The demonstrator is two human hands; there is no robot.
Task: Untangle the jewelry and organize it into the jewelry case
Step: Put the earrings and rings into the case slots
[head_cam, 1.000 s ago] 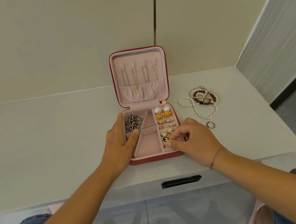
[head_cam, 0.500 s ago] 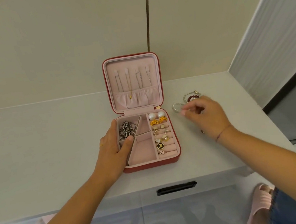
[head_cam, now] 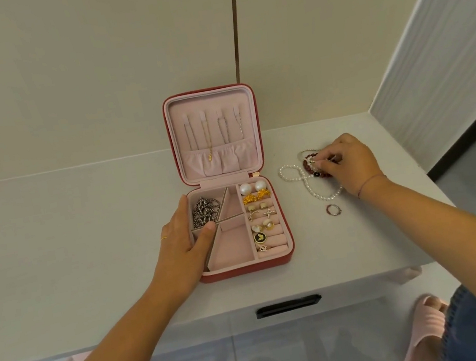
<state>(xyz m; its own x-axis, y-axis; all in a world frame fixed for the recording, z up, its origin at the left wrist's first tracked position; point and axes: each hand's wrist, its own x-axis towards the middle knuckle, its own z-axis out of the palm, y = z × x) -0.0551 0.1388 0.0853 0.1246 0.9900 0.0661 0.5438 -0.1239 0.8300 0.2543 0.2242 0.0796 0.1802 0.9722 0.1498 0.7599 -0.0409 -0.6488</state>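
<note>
- Since a second ago the right hand [head_cam: 349, 162] has left the jewelry case [head_cam: 288, 261] for 3 o'clock, and its fingers [head_cam: 325, 160] now pinch the tangled red bead bracelet [head_cam: 308, 166].
- From that tangle, a pearl strand [head_cam: 325, 197] loops across the tabletop [head_cam: 83, 236]; a loose ring [head_cam: 332, 210] lies at its 6 o'clock.
- Left hand [head_cam: 184, 245] stays flat on the case's 9 o'clock wall, fingers straight, thumb on a divider beside the silver chain [head_cam: 204, 213].
</note>
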